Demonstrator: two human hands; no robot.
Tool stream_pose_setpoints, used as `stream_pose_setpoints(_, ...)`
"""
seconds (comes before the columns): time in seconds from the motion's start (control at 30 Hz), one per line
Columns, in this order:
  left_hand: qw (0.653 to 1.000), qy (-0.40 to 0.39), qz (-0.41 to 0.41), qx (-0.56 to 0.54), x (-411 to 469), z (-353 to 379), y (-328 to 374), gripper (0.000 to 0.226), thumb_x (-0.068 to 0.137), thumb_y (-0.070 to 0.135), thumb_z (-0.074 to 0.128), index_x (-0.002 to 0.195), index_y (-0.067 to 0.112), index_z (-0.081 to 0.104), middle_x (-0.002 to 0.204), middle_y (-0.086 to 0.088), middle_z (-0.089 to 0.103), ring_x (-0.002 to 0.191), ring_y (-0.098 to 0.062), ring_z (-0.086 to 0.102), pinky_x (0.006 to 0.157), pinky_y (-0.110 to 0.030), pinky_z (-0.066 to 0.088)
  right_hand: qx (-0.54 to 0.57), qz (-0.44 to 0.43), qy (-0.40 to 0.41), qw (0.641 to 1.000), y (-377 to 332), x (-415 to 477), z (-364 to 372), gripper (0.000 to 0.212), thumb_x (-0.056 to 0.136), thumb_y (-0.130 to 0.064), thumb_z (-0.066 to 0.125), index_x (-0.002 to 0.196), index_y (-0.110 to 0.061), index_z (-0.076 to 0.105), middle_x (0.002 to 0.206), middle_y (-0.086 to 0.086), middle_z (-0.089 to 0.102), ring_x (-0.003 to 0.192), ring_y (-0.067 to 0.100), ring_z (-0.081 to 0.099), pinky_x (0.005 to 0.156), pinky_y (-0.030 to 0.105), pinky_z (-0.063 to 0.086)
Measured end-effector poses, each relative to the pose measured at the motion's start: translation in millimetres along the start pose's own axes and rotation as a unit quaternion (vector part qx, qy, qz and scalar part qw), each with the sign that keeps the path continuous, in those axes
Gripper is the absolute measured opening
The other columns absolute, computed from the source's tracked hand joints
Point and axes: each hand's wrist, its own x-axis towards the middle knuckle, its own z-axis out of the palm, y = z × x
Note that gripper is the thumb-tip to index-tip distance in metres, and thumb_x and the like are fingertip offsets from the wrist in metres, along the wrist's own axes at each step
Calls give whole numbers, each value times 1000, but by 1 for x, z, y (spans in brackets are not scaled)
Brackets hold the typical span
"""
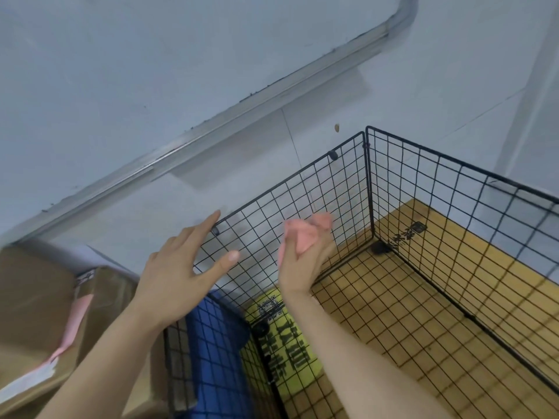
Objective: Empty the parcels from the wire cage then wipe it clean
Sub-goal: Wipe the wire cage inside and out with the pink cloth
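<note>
Forearms, both bare, reach in from the bottom edge. At the near left, outside the wire cage (423,164), brown cardboard parcels (33,313) stand close together, one bearing a pink strip and a white label. Between them and the cage's near-left corner sits a blue item (211,328), seen through black mesh. Just right of it lies a yellow-green bag (287,352) with black print and a square code; whether it is inside or outside the cage is unclear.

The cage is made of black grid panels and stands with its open top facing up. A tan cardboard sheet (393,313) with black printing covers its floor. One corner points away from the viewer; the right and bottom edges of the view cut the cage off, so its long axis cannot be judged.

The left hand (178,264) is relaxed, fingers straight and spread, gripping nothing, its fingertips at the top wire of the cage's left panel. The right hand (302,261), inside the cage, is clenched around a bunched pink cloth (305,234), which sticks up out of the fist. It is at the inner face of that panel, partway along it. Whether cloth and wire touch is unclear.

Beyond the far corner is a pale grey surface crossed by a diagonal metal strip (242,107).
</note>
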Motion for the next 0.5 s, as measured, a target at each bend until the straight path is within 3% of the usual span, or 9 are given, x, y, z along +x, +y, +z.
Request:
stream_pose_setpoints(0.1, 1000, 5, 1, 13, 0, 1, -2, 88, 65, 92, 17, 144, 54, 13, 143, 12, 42, 129, -12, 42, 105, -47, 35, -20, -42, -101, 994, 19, -53, 9, 66, 84, -47, 61, 139, -30, 28, 119, -12, 32, 98, -13, 43, 77, 8, 40)
stream_pose_setpoints(0.2, 1000, 7, 6, 21, 0, 2, -4, 89, 65, 93, 16, 144, 53, 13, 143, 11, 42, 128, -13, 42, 104, -46, 36, -37, -83, -224, 970, 33, -92, 14, 58, 83, -57, 58, 127, -55, 20, 119, -9, 35, 104, 4, 50, 75, 21, 52)
stream_pose_setpoints(0.27, 1000, 9, 7, 20, 0, 2, -5, 88, 66, 91, 17, 145, 52, 13, 143, 11, 41, 128, -13, 41, 103, -45, 36, -34, -88, -267, 959, 38, -95, 14, 59, 80, -58, 57, 127, -55, 22, 118, -12, 34, 101, 10, 53, 72, 33, 57)
stream_pose_setpoints(0.37, 999, 6, 10, 34, -1, 2, -5, 89, 66, 90, 18, 146, 50, 13, 144, 10, 41, 129, -14, 41, 102, -44, 37, -45, -104, -329, 937, 44, -82, -3, 59, 77, -55, 63, 125, -48, 29, 119, -13, 37, 102, 9, 54, 72, 29, 58)
stream_pose_setpoints(0.43, 999, 6, 10, 35, -2, 1, -5, 92, 64, 93, 16, 145, 51, 12, 143, 10, 42, 128, -14, 41, 102, -44, 37, -55, -119, -309, 942, 45, -64, -20, 46, 76, -49, 68, 112, -42, 39, 118, -18, 37, 109, -3, 48, 76, 11, 51)
stream_pose_setpoints(0.5, 999, 1, 6, 34, -2, 0, -5, 92, 63, 93, 16, 145, 52, 11, 144, 11, 40, 129, -14, 40, 104, -45, 36, -47, -106, -193, 974, 40, -32, -35, 35, 77, -30, 70, 102, -27, 46, 114, -17, 39, 107, -5, 45, 75, 3, 46)
